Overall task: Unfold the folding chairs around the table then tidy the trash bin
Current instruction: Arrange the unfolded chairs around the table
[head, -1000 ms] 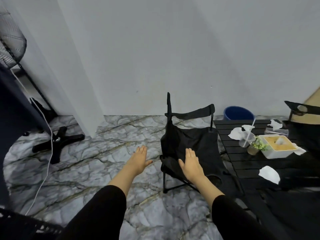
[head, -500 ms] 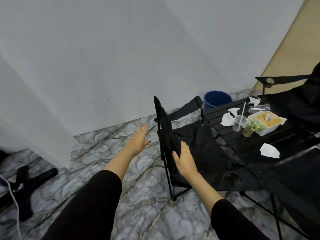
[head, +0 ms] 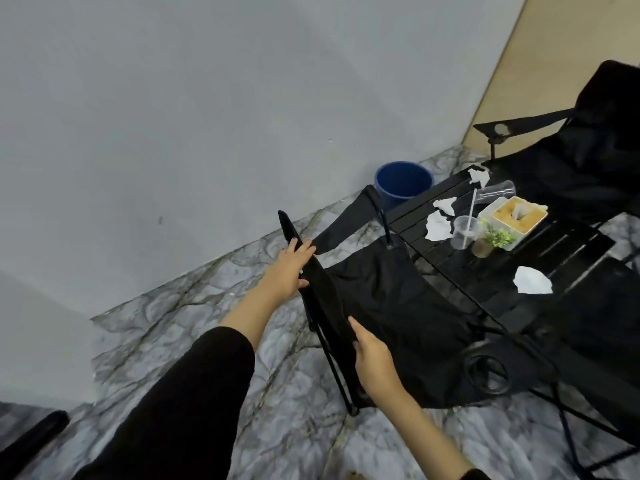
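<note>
My left hand (head: 289, 268) pinches the chair (head: 381, 299) by its limp black fabric edge, thumb beneath. My right hand (head: 372, 355) lies against that edge lower down, its fingers partly hidden, so I cannot tell whether it grips. The chair stands on the veined marble floor (head: 207, 306), just beside the slatted table (head: 568, 239). The round blue bin (head: 403, 181) sits beyond, at the wall.

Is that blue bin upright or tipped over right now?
Upright: the blue bin stands on the floor by the wall, mouth facing up.

Chair (head: 381, 299) left of table (head: 571, 251), touching it. Bin (head: 403, 180) behind chair, by wall (head: 207, 116). Second chair (head: 571, 161) behind table. On table: cups (head: 464, 232), box (head: 519, 214) and plant (head: 495, 237) together; tissues (head: 438, 226) left of them. Left hand (head: 287, 271) and right hand (head: 372, 351) on chair's left edge.
</note>
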